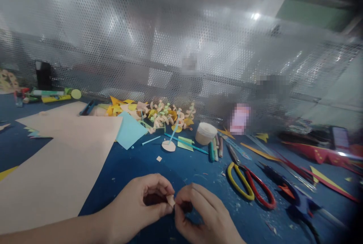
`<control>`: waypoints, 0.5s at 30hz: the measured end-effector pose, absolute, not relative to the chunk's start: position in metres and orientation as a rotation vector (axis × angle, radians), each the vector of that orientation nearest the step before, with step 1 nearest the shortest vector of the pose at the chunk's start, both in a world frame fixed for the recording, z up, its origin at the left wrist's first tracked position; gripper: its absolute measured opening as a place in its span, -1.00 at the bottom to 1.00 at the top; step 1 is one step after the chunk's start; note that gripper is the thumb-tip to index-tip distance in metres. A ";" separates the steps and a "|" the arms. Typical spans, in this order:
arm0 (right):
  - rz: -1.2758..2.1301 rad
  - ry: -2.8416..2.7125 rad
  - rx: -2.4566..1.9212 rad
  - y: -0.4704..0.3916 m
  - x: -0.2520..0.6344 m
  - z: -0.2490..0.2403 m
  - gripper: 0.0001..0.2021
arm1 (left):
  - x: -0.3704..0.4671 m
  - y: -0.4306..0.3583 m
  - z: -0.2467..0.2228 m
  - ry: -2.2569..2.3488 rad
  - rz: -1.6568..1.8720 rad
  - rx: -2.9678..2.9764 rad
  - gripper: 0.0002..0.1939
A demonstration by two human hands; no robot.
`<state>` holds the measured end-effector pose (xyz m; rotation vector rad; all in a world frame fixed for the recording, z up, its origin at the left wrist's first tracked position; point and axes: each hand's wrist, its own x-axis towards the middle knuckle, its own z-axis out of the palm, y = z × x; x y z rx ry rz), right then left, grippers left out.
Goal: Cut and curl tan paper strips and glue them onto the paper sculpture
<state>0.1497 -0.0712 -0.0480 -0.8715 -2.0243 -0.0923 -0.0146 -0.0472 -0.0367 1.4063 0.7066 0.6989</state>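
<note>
Your left hand (136, 204) and right hand (202, 215) meet low in the view, just above the blue worktop (141, 168). Between them sits a small strip of pale paper (171, 199): the left thumb and forefinger are closed on it, and the right fingertips are pinched against its other side. Both grips are shut tight, with no gap visible around the strip. It looks partly rolled or folded (the blur makes it hard to say which), so I'd judge this piece about midway through its shaping.

A good deal already seems done. A heap of curled paper pieces (161, 113) in cream, yellow and green lies at the back of the worktop, well apart from your hands, and a small paper disc with a blue stick (169, 144) rests in front of it. Beside those is a round cream tub (205, 133).

Plenty of stock remains, by the look of it. A large tan sheet (56, 161) covers the left of the worktop, uncut across most of its area, with a light blue sheet (129, 130) touching its edge. The scissors (251, 183), with yellow and red handles, lie near your right hand, untouched.
</note>
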 end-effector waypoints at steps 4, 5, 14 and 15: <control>-0.092 -2.005 -0.871 -0.071 0.149 -0.046 -0.82 | -0.015 -0.045 -0.037 0.655 0.705 1.411 -0.92; -0.056 -1.987 -0.876 -0.071 0.149 -0.046 -0.82 | -0.015 -0.044 -0.036 0.658 0.713 1.414 -0.93; 0.002 -2.017 -0.965 -0.071 0.154 -0.040 -0.83 | -0.018 -0.041 -0.043 0.666 0.753 1.326 -0.78; -0.023 -2.024 -0.975 -0.071 0.154 -0.041 -0.83 | -0.018 -0.041 -0.044 0.643 0.752 1.297 -0.75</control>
